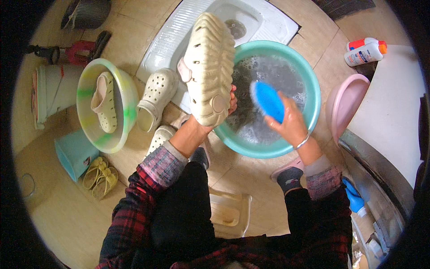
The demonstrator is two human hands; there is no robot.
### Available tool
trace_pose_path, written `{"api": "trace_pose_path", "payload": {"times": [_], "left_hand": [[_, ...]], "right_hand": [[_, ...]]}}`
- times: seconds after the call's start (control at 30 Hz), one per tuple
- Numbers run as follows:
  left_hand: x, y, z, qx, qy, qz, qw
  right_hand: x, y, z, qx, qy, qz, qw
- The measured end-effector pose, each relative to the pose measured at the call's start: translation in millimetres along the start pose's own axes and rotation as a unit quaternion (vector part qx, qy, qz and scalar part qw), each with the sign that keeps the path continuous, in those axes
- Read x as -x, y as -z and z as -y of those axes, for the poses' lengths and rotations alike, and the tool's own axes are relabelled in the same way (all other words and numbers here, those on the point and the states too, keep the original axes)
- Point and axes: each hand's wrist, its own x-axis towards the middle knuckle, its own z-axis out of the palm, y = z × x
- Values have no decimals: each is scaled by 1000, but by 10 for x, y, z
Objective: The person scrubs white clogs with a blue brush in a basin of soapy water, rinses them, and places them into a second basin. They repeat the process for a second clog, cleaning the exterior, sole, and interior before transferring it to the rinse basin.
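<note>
My left hand (pixel 231 100) grips a cream foam clog (pixel 211 70) from beneath, its ridged side turned up towards me and its pinkish strap at the left. In my right hand (pixel 291 119) is a blue scrubbing brush (pixel 269 101) with pale bristles, tilted and slightly blurred. The brush is apart from the clog. Below both hands stands a teal basin (pixel 310 79) of dark, sudsy water. Left of the held clog, a cream clog with round holes (pixel 158 87) rests against the squat toilet's edge; another clog (pixel 162 137) is partly hidden by my left forearm.
A yellow-green basin (pixel 129 111) at left holds a small clog (pixel 106 102). Behind is a white squat toilet (pixel 282 23). Yellow sandals (pixel 100 176) lie by a light-blue bin (pixel 75 153). At right are a pink basin (pixel 347 101) and a white bottle (pixel 364 54).
</note>
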Motion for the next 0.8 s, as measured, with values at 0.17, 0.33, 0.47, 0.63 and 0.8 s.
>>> {"api": "trace_pose_path", "payload": {"times": [0.17, 0.33, 0.47, 0.63, 0.8], "left_hand": [[104, -1, 78, 173, 89, -37, 980], [141, 44, 88, 147, 132, -50, 979], [118, 40, 79, 116, 133, -34, 984], [116, -137, 222, -121, -69, -2, 990], [66, -379, 78, -103, -49, 47, 992]], "right_hand": [[-198, -277, -347, 130, -14, -65, 989], [-130, -463, -424, 70, -95, 11, 993], [-102, -133, -12, -83, -55, -48, 994], [-406, 154, 865, -143, 149, -44, 977], [-546, -90, 950, -121, 220, -29, 968]]}}
